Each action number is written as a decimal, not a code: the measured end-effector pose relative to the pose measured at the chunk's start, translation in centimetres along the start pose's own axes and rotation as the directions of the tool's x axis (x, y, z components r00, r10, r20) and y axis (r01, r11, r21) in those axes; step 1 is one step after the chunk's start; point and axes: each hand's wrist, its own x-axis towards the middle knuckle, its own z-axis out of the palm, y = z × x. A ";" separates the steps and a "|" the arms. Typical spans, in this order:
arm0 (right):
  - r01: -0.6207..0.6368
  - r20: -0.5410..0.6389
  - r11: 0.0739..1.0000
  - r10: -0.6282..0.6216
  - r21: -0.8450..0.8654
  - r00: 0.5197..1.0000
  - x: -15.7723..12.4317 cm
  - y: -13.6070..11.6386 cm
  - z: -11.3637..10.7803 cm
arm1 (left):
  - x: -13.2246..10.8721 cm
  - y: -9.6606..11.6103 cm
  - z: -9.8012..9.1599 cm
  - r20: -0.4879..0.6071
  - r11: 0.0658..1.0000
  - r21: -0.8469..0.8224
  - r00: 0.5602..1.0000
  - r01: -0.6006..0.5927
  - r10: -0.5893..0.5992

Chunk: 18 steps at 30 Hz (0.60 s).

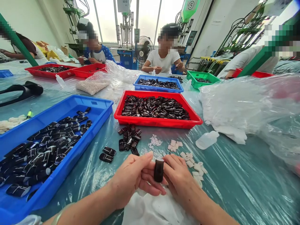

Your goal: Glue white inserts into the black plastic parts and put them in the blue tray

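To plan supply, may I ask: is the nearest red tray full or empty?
Fairly full: heaped black pieces cover most of the red tray.

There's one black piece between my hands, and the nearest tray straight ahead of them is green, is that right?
Not quite: the head view shows that the nearest tray straight ahead is red, not green. One black piece is indeed between your left hand and right hand.

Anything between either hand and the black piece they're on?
Nothing visible. The left hand and right hand meet at the black piece, bare fingers against it. The white sheet lies below, not in between.
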 end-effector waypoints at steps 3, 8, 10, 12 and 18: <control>-0.010 0.006 0.999 0.010 -0.041 1.000 0.2 0.2 0.0 | 0.1 -0.2 0.0 0.011 1.000 -0.010 1.000 0.009 -0.009; 0.022 0.035 0.998 -0.020 -0.060 0.999 0.2 0.4 -0.4 | 0.3 -0.5 -0.1 0.028 1.000 -0.025 1.000 0.006 -0.005; 0.045 0.057 0.998 -0.043 -0.042 0.997 0.1 0.6 -0.8 | 0.3 -0.5 -0.1 0.027 0.999 -0.031 1.000 0.009 -0.008; 0.060 0.069 0.998 -0.058 -0.023 0.996 0.0 0.8 -1.2 | 0.2 -0.5 0.0 0.025 1.000 -0.020 1.000 0.012 -0.011; 0.060 0.073 0.998 -0.059 -0.011 0.996 -0.1 1.2 -1.2 | 0.0 -0.4 0.1 0.017 0.988 0.152 0.999 0.039 -0.042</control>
